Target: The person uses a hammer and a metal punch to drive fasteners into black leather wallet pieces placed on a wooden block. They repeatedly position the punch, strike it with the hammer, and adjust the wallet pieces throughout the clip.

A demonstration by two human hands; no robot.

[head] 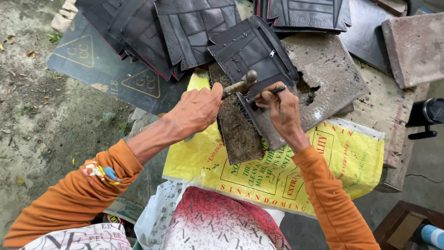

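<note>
L hand [196, 111] grips hammer [240, 85], handle pointing up-right; R hand [280, 109] steadies punch [273, 92].

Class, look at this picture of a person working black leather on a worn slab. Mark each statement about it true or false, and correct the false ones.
1. The left hand grips a hammer. True.
2. The right hand is empty. False: it holds a thin dark punch tool against the black leather piece.
3. The leather piece lies on a worn slab. True.
4. The sack under the slab is blue. False: it is yellow with red print.
5. Both sleeves are orange. True.
</note>
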